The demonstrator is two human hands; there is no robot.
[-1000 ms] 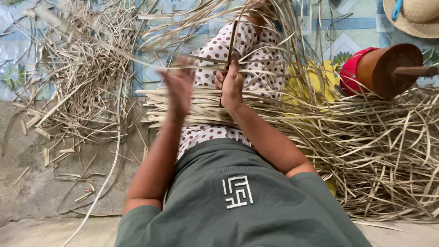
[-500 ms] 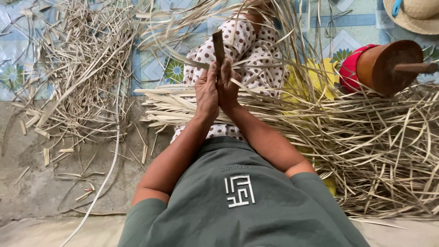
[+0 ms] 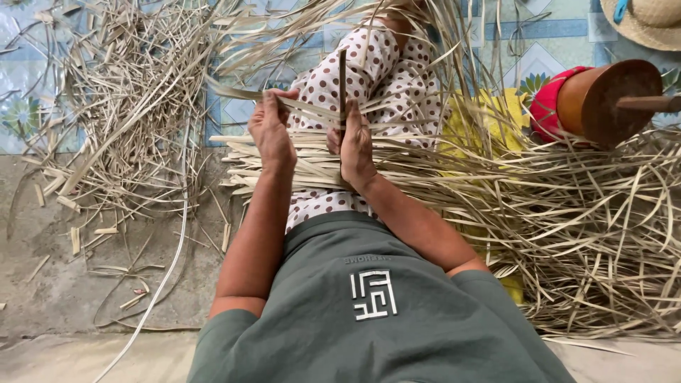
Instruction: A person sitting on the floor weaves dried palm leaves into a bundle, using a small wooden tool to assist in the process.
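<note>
- Gripping a thin dark upright blade or stick (image 3: pixel 342 85), your right hand (image 3: pixel 355 145) has its fingers curled shut round the lower end, so the tool stands steady above your knuckles; whether it is a knife I cannot tell.
- Your left hand (image 3: pixel 272 128) pinches a long pale dried palm-leaf strip (image 3: pixel 241 93) between thumb and fingertips, held level just beside the tool, seemingly so the strip can meet its edge.
- Under both palms lies a flat bundle of pale dried leaf strips (image 3: pixel 312 167) across your lap in red-dotted white cloth (image 3: pixel 397 71), close below the fingers for easy picking.
- Beyond your left fingers, a loose heap of straw-coloured offcuts (image 3: pixel 128 106) spreads over the floor, well apart from the lap bundle.
- Out past your right wrist a tangled pile of long strips (image 3: pixel 596 220) rests, with a round brown wooden block wrapped in red cloth (image 3: pixel 603 99) behind it.
</note>
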